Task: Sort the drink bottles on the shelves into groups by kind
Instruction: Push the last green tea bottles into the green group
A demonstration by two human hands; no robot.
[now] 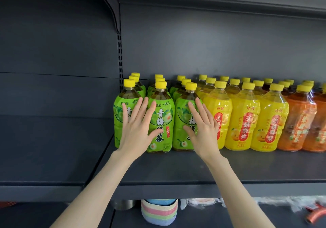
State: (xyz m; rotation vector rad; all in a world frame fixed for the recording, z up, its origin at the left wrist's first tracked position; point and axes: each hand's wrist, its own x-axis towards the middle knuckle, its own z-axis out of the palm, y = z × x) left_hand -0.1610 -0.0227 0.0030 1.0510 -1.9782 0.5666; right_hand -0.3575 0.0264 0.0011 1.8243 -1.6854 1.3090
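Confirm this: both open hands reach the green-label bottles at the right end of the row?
Wrong end. In the head view the open left hand and right hand reach the green-label bottles at the left end of the row.

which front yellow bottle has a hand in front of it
The leftmost yellow bottle, next to the green bottles; the right hand covers part of its label, the other two labels are clear.

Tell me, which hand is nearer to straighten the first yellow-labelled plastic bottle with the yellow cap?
Probably the right hand: it lies flat on the green-labelled plastic bottle directly beside that yellow-labelled plastic bottle. The left hand rests farther left.
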